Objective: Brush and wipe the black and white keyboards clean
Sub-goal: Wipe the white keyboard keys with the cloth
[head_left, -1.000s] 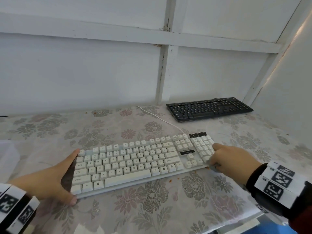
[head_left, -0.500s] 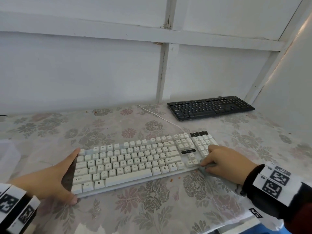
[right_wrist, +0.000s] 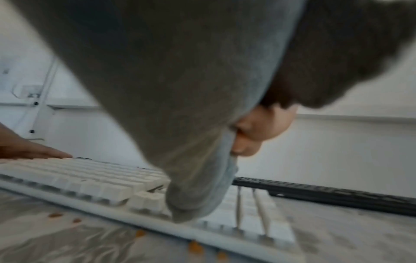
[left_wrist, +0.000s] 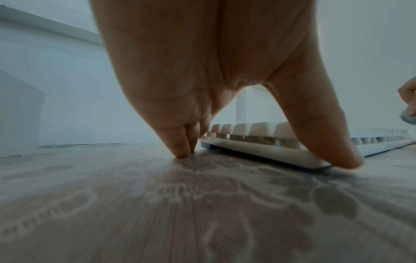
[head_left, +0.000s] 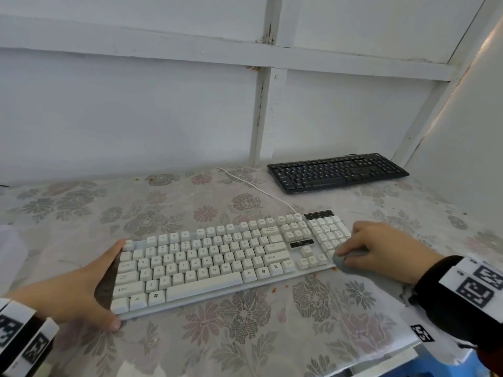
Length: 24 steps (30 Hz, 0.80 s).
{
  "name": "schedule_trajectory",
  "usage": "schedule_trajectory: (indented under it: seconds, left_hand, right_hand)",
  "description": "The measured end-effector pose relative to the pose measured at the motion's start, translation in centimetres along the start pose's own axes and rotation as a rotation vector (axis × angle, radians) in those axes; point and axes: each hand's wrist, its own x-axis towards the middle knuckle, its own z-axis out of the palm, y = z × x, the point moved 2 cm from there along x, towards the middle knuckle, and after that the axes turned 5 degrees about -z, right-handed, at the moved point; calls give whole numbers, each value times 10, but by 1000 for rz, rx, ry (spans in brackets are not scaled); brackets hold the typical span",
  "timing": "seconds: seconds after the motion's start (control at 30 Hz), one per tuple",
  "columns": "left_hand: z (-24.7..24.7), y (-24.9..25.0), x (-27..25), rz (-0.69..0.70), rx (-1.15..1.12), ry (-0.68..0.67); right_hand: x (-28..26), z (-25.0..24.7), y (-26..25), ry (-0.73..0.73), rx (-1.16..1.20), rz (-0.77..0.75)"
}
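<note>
The white keyboard [head_left: 217, 262] lies across the middle of the floral tablecloth. My left hand [head_left: 95, 284] braces its left end, with straight fingers [left_wrist: 180, 142] at the back corner and the thumb [left_wrist: 326, 142] against the front corner. My right hand [head_left: 353, 251] grips a bunched grey cloth [head_left: 351, 261] and presses it on the front right corner by the number pad. In the right wrist view the cloth [right_wrist: 180, 106] hangs down onto the keys [right_wrist: 90, 178]. The black keyboard [head_left: 337, 172] lies apart at the back right, untouched.
A white cable [head_left: 255, 189] runs from the white keyboard toward the back wall. Orange crumbs [head_left: 273, 289] lie on the cloth just in front of the keyboard. A pale container [left_wrist: 20, 115] stands at the far left. The table's front edge [head_left: 381, 360] is close at the lower right.
My right hand slid the cloth leftward along the number pad end, then a little back to the right and toward the front edge. The left hand stayed put.
</note>
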Motion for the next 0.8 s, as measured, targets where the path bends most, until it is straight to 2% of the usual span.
schedule_trajectory:
  seconds: [0.1, 0.3, 0.47, 0.63, 0.8]
  left_hand:
    - [0, 1, -1, -3, 0, 8]
    - [0, -3, 1, -5, 3, 7]
    - [1, -5, 4, 1, 1, 0]
    - [1, -3, 2, -1, -1, -2]
    - [3, -11, 8, 14, 4, 8]
  right_hand:
    - [5, 21, -9, -51, -38, -62]
    - [12, 33, -6, -97, -129, -57]
    - [9, 39, 1, -184, -240, 24]
    - [2, 15, 9, -58, -61, 32]
    - [8, 35, -7, -73, 115, -10]
